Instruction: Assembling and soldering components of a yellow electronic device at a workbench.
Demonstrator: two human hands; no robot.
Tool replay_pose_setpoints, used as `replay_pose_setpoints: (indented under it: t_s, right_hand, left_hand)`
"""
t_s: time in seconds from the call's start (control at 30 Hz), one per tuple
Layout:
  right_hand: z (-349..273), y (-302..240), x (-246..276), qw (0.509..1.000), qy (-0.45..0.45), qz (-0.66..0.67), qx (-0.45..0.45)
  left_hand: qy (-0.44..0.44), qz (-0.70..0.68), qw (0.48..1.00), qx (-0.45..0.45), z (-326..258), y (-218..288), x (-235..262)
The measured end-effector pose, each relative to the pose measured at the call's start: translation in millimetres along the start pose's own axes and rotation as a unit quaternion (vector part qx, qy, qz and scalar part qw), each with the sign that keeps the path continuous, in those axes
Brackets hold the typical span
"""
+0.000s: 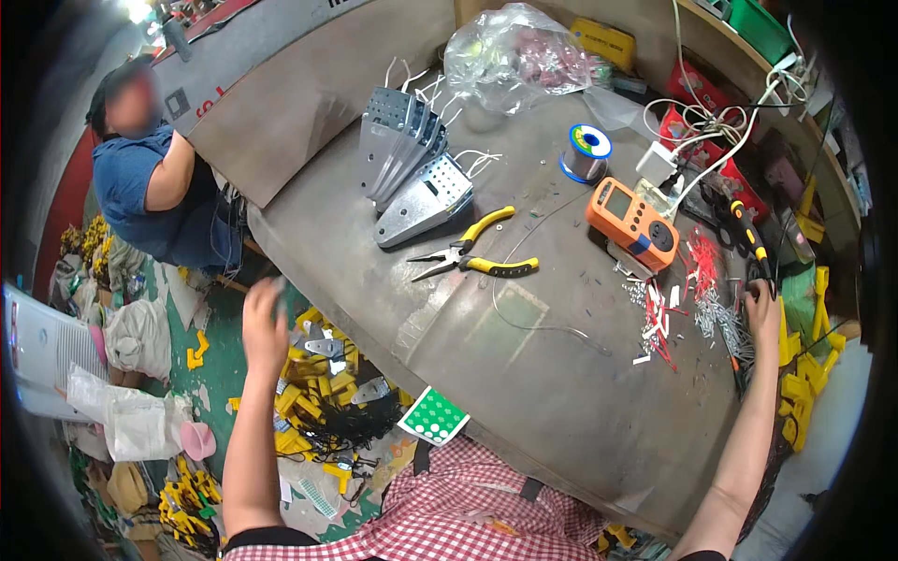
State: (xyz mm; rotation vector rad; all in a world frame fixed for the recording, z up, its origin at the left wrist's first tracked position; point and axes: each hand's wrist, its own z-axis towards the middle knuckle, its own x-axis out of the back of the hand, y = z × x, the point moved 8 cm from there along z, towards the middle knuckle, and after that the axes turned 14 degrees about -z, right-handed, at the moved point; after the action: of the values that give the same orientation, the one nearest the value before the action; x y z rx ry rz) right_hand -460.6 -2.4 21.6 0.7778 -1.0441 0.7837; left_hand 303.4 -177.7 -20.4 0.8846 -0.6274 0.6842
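Cluttered and grey, the workbench [524, 374] runs away from you, with a co-worker in a blue shirt [140, 187] seated at its far left corner.

Your left hand [265, 327] is off the bench edge, raised above the floor pile of yellow plastic parts and metal plates [327, 374]. It looks blurred and loosely curled around something small and dark; you cannot tell from this view what it is, or whether it is truly gripped.

Your right hand [762, 313] sits at the bench's right edge, fingers bent down onto the heap of small silver pins [720, 318], beside the red wire offcuts [697, 271] and just below the soldering iron [748, 234] with its yellow-and-black handle.

Watch that iron: it lies close to your right fingers, and if it is hot, a careless reach could burn you or drag its cord through the pins. The pins lie near the edge, so a sweep of your wrist could scatter them onto the floor.

On the left, anything slipping from your loose hold would drop into the floor pile and be hard to find. The yellow-handled pliers [472, 252] and orange meter [634, 222] lie mid-bench, well apart from both hands.
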Motion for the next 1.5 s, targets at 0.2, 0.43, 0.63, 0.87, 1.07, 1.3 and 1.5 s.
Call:
replay_pose_setpoints:
  t_s: [0.2, 0.43, 0.63, 0.87, 1.07, 1.3, 1.5]
  right_hand:
    - [-147, -148, 126, 0.988, -0.038, 0.106, 0.104]
    - [-255, -162, 105, 0.988, -0.066, 0.141, -0.001]
    - [-238, -168, 104, 0.986, -0.039, 0.160, 0.015]
    - [-227, -165, 120, 0.970, -0.027, 0.241, -0.001]
    - [-258, -171, 112, 0.935, 0.015, 0.352, -0.052]
    - [-248, -185, 90, 0.850, 0.005, 0.511, -0.129]
    - [-239, -210, 80, 0.783, -0.080, 0.603, -0.132]
  left_hand:
    - [0.079, -0.218, 0.971, 0.064, 169, 92, -67]
    - [-0.117, -0.320, 0.929, -0.141, 100, 231, -74]
    - [-0.508, -0.253, 0.791, -0.228, -30, 322, -129]
    - [-0.427, -0.101, 0.778, -0.449, -70, 406, -142]
    - [-0.426, -0.151, 0.780, -0.433, -77, 411, -155]
    - [-0.408, -0.312, 0.748, -0.421, -72, 422, -145]
    - [-0.367, -0.248, 0.817, -0.368, -79, 398, -159]
